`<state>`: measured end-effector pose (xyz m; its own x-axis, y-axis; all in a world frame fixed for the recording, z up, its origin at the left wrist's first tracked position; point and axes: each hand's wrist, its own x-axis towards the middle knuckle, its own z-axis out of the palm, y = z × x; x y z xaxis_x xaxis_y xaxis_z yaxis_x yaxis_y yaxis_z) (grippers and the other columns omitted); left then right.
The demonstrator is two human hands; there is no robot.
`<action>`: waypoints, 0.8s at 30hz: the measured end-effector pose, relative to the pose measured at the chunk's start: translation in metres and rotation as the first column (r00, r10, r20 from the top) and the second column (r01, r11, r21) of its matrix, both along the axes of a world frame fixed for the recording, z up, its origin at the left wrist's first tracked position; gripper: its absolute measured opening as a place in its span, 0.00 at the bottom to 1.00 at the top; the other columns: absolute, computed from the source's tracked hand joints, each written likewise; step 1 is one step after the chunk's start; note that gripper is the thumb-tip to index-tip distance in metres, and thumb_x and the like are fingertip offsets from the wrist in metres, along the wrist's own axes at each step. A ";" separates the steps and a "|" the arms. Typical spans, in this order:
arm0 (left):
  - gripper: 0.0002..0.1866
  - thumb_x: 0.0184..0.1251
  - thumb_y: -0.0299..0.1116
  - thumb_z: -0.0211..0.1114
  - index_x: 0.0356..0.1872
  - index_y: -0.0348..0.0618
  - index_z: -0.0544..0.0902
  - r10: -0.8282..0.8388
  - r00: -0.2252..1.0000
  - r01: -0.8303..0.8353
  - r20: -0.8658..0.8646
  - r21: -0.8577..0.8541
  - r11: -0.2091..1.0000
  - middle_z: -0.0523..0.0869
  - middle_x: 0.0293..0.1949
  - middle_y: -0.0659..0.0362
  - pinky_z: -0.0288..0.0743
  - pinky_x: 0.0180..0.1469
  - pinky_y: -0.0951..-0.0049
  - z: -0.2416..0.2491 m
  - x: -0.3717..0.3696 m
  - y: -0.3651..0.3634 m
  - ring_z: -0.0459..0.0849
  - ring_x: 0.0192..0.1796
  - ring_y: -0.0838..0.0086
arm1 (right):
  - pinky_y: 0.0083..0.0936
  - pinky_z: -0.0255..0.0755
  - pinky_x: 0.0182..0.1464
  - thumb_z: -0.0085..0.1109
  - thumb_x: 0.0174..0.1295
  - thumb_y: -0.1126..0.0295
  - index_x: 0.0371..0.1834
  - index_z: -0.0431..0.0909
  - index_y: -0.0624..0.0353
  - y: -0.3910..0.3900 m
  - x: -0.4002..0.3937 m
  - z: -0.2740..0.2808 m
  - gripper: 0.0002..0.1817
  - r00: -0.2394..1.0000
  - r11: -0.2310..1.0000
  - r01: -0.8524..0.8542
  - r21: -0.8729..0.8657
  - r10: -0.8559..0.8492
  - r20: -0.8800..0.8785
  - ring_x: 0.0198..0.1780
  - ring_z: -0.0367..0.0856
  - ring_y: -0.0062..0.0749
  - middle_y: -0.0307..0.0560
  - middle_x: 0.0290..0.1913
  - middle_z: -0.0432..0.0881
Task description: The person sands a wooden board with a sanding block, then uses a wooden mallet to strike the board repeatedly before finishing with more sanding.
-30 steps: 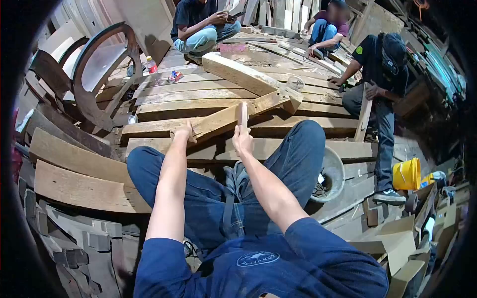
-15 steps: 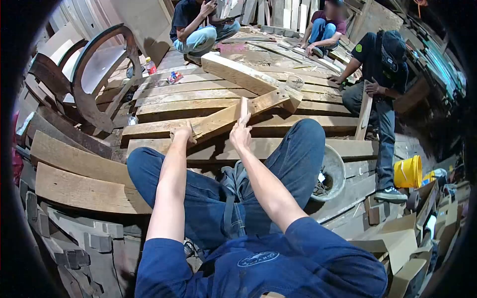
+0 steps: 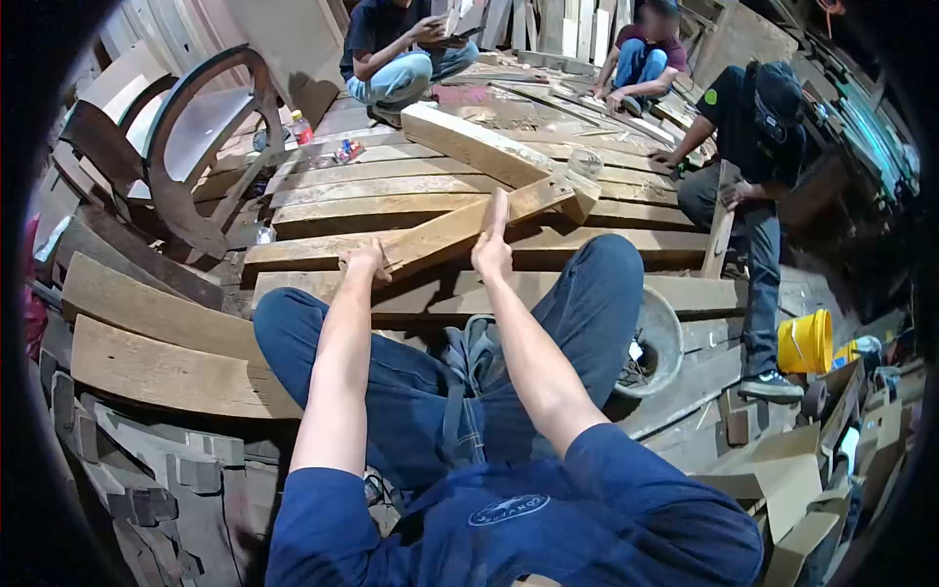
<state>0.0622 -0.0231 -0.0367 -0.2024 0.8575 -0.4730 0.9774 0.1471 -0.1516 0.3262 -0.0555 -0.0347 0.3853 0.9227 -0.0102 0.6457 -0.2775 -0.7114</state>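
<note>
A long wooden beam (image 3: 435, 240) slants across the planks in front of my knees, its far end against a second thick beam (image 3: 474, 147). My left hand (image 3: 366, 260) is closed round the beam's near left end. Farther along, my right hand (image 3: 492, 256) grips a small flat wooden block (image 3: 498, 210), which stands up from the fist against the beam's side. The palm hides the block's lower part, so its full shape cannot be made out.
Curved boards (image 3: 161, 367) lie at my left, below a curved wooden frame (image 3: 201, 147). A bucket (image 3: 663, 342) stands by my right knee, with a yellow bucket (image 3: 805, 342) beyond. One person (image 3: 748, 137) crouches at right holding a board; two others squat at the back.
My right hand has shifted a little to the right along the beam, and the block has turned, showing a browner face. My left hand stays at the beam's end.
</note>
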 end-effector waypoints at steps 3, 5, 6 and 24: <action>0.66 0.40 0.53 0.84 0.77 0.48 0.47 0.014 1.000 -0.015 0.026 0.012 1.000 0.66 0.74 0.45 0.73 0.62 0.40 0.005 -0.001 -0.003 0.74 0.69 0.53 | 0.52 0.80 0.44 0.45 0.72 0.58 0.79 0.48 0.38 -0.010 -0.002 0.004 0.33 0.997 0.995 -0.064 0.075 0.066 -0.032 0.40 0.85 0.63 0.66 0.39 0.85; 0.65 0.38 0.54 0.85 0.75 0.49 0.51 -0.081 0.997 0.080 0.012 0.072 0.994 0.73 0.69 0.46 0.77 0.60 0.45 -0.007 -0.005 0.002 0.79 0.65 0.55 | 0.56 0.78 0.46 0.47 0.71 0.59 0.79 0.47 0.36 -0.023 -0.006 0.003 0.34 0.968 0.970 -0.225 0.088 0.212 0.135 0.42 0.84 0.66 0.70 0.41 0.83; 0.65 0.37 0.54 0.85 0.75 0.50 0.51 -0.068 0.997 0.067 0.023 0.028 0.997 0.75 0.67 0.47 0.78 0.58 0.46 -0.018 -0.010 0.011 0.79 0.64 0.56 | 0.57 0.77 0.47 0.47 0.70 0.59 0.79 0.46 0.35 -0.028 -0.007 0.002 0.35 0.926 0.943 -0.328 0.049 0.311 0.215 0.43 0.84 0.67 0.71 0.42 0.82; 0.66 0.35 0.50 0.87 0.75 0.40 0.53 0.011 0.996 -0.014 0.086 0.039 0.999 0.69 0.71 0.43 0.71 0.67 0.52 -0.012 -0.005 0.003 0.69 0.73 0.54 | 0.58 0.77 0.49 0.46 0.71 0.57 0.80 0.46 0.28 -0.037 -0.017 -0.007 0.35 0.830 0.855 -0.518 0.022 0.496 0.256 0.43 0.83 0.68 0.68 0.44 0.82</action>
